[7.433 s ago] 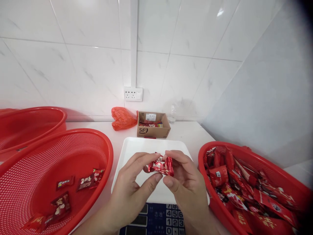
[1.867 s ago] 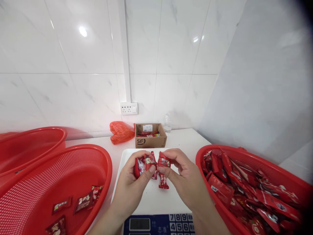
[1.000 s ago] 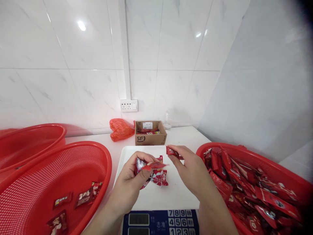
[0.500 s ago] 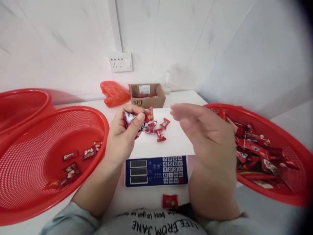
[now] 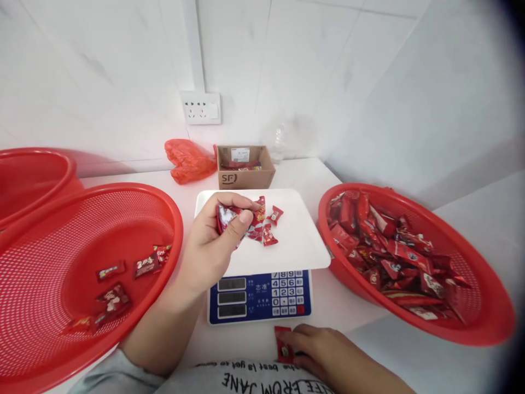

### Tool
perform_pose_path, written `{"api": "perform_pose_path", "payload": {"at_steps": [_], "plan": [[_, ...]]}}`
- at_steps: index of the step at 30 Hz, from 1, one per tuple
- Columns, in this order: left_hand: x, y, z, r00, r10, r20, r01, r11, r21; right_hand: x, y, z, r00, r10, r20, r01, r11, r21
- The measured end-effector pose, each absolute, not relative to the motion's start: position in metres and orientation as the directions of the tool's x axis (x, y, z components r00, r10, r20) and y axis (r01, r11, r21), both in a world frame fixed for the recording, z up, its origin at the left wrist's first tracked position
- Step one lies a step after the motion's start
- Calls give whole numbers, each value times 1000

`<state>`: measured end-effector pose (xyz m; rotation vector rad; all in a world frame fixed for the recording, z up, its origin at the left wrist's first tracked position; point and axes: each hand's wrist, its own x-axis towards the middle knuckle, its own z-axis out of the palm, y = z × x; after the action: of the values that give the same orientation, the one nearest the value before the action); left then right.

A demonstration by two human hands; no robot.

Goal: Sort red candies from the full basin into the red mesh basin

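My left hand is closed around a shiny red candy packet, held above the white pan of a digital scale. A couple of small red wrapped candies lie on the pan beside it. Down at the front of the table, my right hand has its thumb and fingers on the right side of a red snack packet, which still lies on the table. The scale's blue keypad panel faces me between the two arms.
On the right stands a red basket heaped with red packets. A red basket on the left holds several packets, with another red basket behind it. At the back are an orange-red plastic bag and a cardboard box.
My right hand has dropped from above the scale pan's right side to the red snack packet at the table front. My left hand keeps its hold, and the view has shifted slightly.
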<state>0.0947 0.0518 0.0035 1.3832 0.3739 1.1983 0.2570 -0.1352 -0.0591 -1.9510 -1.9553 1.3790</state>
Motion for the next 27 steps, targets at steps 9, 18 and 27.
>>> {"api": "perform_pose_path", "payload": {"at_steps": [9, 18, 27], "plan": [[95, 52, 3, 403, 800, 445, -400, -284, 872, 239, -138, -113, -188, 848, -495, 836, -127, -534], [95, 48, 6, 414, 831, 372, -382, -213, 899, 235, -137, -110, -158, 850, -503, 533, -356, -768], [98, 41, 14, 500, 845, 190, -653, 224, 724, 265, -75, -14, 184, 975, 122, -99, 142, -985]]}}
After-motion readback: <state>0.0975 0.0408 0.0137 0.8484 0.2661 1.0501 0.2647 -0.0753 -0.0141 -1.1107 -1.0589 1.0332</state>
